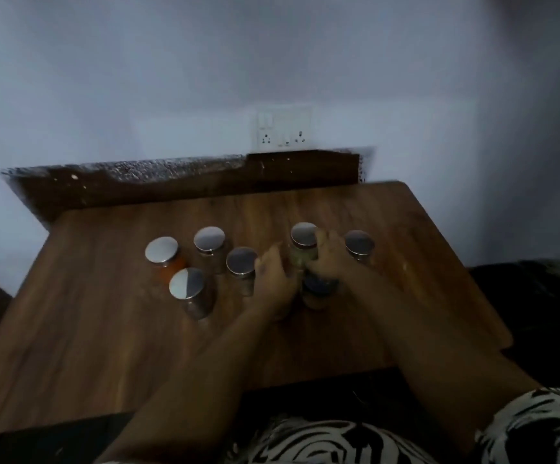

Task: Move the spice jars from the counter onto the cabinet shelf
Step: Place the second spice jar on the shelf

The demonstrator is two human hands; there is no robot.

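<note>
Head view, looking down at a wooden counter (104, 346) set against a pale wall with a socket plate (284, 130). Six steel-lidded spice jars are standing on it: four grouped at the left, among them an orange-filled jar (163, 254) and a middle jar (241, 267), plus a green-filled jar (303, 244) and a far-right jar (359, 244). Both hands are meeting near the centre. The right hand (327, 261) is wrapping its fingers around the green-filled jar, gripping it; a dark wristband (320, 284) is sitting just below. The left hand (273, 279) is curling beside the middle jar — whether its fingers are gripping anything cannot be told, as the picture is dim and blurred. No cabinet shelf is showing, so every visible jar is waiting on the counter.

Risk, as a judgement: the jars are standing close together — lifting one carelessly could be knocking a neighbour over, and smooth glass could be slipping in a loose grip.
</note>
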